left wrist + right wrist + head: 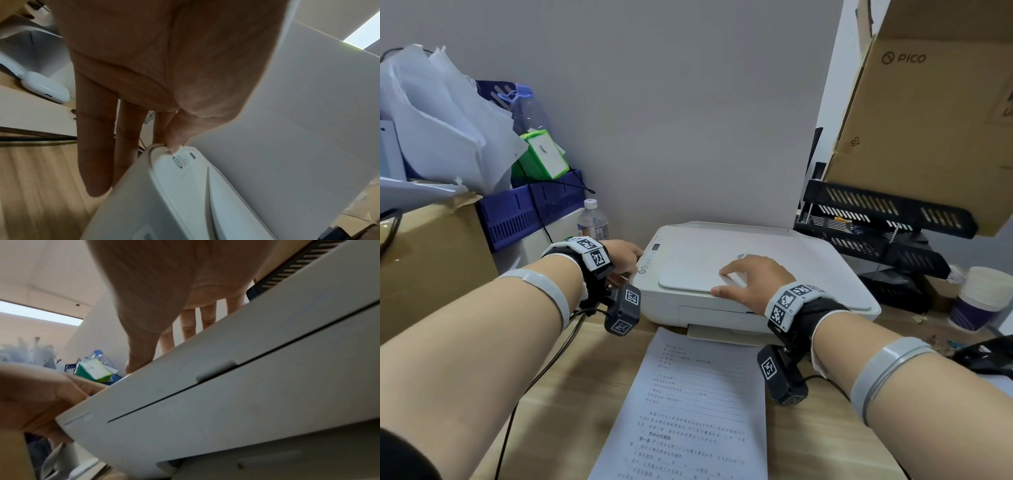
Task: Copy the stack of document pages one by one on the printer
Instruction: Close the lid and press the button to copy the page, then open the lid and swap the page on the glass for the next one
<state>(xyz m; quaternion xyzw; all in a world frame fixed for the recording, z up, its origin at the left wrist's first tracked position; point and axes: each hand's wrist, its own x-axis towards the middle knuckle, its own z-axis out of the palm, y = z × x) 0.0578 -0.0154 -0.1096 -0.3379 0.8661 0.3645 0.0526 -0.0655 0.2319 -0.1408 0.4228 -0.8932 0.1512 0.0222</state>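
Both hands on the printer, lid down

Head cam: printer (722, 274) sits at 12 o'clock on the desk (571, 394), pages (688, 411) lying in front of it at 6. Right hand (753, 284) rests flat on the lid, fingers spread. Left hand (623, 257) is at the printer's 9 o'clock edge. Left wrist cam: thumb touches the control-panel corner, other fingers hang straight down the side, gripping nothing. Right wrist cam: straight fingers on the lid.

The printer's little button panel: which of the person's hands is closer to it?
The left. The left hand is at the printer's left edge, its thumb by the button panel. The right hand lies on the scanner lid, farther right.
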